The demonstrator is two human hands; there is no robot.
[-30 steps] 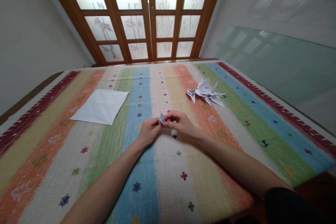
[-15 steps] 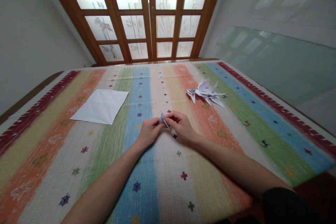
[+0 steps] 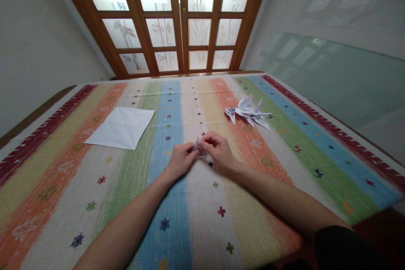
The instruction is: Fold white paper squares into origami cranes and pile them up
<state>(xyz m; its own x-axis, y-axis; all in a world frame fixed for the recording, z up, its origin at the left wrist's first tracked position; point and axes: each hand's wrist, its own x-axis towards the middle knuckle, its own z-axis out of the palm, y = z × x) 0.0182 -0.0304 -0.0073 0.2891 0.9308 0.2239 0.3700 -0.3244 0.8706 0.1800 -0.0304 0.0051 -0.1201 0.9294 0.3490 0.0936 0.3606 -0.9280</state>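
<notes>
Both my hands meet at the middle of the striped tablecloth [image 3: 268, 202]. My left hand [image 3: 180, 159] and my right hand [image 3: 218, 151] pinch a small folded piece of white paper [image 3: 199, 146] between their fingertips, low over the cloth. Most of the small paper is hidden by my fingers. A flat creased square sheet of white paper [image 3: 122, 128] lies to the left, apart from my hands. Several finished folded white paper figures [image 3: 248, 112] lie in a small heap to the far right of my hands.
The table runs back to wooden doors with frosted glass panes [image 3: 177, 17]. A pale wall stands at the left and a glass panel [image 3: 332, 76] along the right side. The table's near edge lies under my right arm.
My hands have shifted slightly on the small folded paper, pressing it lower toward the cloth. The flat sheet and the heap of folded figures have not moved.
</notes>
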